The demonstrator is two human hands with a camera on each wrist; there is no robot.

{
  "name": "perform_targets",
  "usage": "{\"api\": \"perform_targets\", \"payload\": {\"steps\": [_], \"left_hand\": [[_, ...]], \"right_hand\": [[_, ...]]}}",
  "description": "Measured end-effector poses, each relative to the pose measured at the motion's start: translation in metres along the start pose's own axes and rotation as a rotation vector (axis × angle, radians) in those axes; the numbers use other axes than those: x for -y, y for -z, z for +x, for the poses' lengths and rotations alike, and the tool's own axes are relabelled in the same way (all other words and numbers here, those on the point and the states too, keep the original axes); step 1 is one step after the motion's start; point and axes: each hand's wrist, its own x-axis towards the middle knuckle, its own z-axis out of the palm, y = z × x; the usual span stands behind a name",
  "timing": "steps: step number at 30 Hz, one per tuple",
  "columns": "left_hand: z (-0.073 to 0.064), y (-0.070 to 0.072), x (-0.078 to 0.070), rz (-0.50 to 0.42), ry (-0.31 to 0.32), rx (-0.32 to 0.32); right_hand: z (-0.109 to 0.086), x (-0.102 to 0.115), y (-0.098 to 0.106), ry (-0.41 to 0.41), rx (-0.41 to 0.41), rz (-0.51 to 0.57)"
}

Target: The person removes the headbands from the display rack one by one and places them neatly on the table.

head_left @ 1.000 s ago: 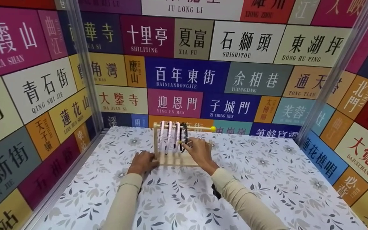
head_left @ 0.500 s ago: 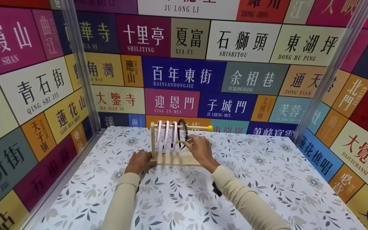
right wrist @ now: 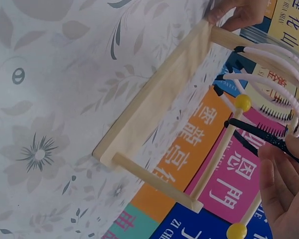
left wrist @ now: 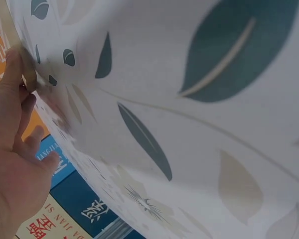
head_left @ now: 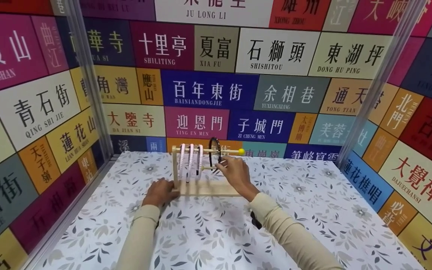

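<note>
My right hand (head_left: 236, 174) pinches a black toothed headband (right wrist: 264, 133) at its lower part. That headband loops around the upper rod (head_left: 229, 151) of a wooden headband stand (head_left: 210, 189), its top raised above the rod. In the right wrist view its ends overlap the lower rod (right wrist: 217, 157), close to that rod's yellow ball (right wrist: 242, 103). Three pale pink headbands (head_left: 190, 161) hang to the left on the upper rod. My left hand (head_left: 159, 193) grips the stand's left end, where post and base meet; the left wrist view shows its fingertips on the wood (left wrist: 29, 69).
The stand is on a table with a leaf-patterned cover (head_left: 201, 232). A yellow ball (head_left: 241, 151) caps the upper rod's right end. Walls of coloured panels with Chinese lettering (head_left: 208, 90) rise behind and at both sides.
My right hand has drawn the black headband right along the upper rod, away from the pink ones, and lifted it a little. My left hand stays at the stand. The head view has shifted slightly.
</note>
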Motion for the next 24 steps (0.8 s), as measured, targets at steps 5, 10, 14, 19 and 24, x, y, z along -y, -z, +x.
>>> {"api": "perform_targets", "payload": {"steps": [5,10,14,19,24], "left_hand": [[-0.001,0.001,0.000,-0.006,-0.004,-0.002],[-0.002,0.002,0.000,0.007,0.011,0.002],[-0.002,0.002,-0.003,0.008,0.014,0.016],[-0.001,0.001,-0.005,-0.008,0.018,0.016],[-0.001,0.004,-0.005,-0.040,0.035,0.032]], "right_hand": [[-0.001,-0.003,0.008,-0.015,-0.006,-0.005],[0.000,-0.005,0.016,-0.005,-0.014,-0.014],[0.000,-0.009,0.024,-0.041,-0.009,-0.024],[0.002,-0.013,0.036,-0.063,-0.031,-0.038],[0.004,-0.017,0.048,-0.061,-0.056,-0.052]]}}
